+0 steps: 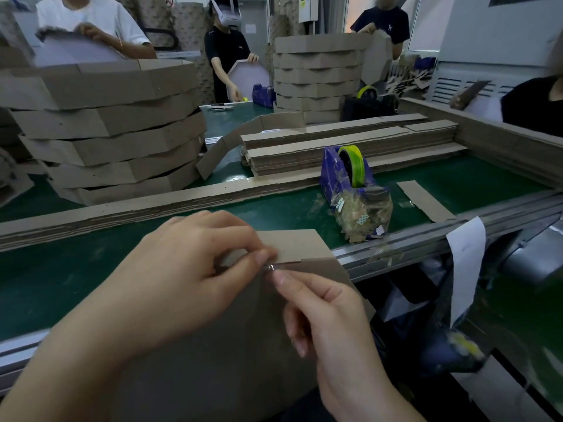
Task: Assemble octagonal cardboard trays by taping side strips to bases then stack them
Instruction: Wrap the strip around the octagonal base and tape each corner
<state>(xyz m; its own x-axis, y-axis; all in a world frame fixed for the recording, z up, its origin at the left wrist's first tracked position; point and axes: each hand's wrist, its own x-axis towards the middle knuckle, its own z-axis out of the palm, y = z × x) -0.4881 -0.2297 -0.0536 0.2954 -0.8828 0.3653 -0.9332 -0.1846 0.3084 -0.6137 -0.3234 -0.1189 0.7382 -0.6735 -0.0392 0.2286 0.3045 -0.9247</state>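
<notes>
Left hand (189,269) pinching side strip (295,245) onto base (213,360) at near edge of table (61,284). Right hand (329,315) pinching small shiny tape piece (272,267), probably, at seam. Cardboard seeming light, stiff, easily creasing; gripping edges close to seam seeming safest.

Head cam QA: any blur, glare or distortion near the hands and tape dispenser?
Head view: left hand and right hand, pinching the cardboard strip, are sharp; tape dispenser sharp, mild glare on its crumpled wrap; far-left person's tray motion-blurred; wide-angle warps the frame edges; lighting even, shadows soft.
</notes>
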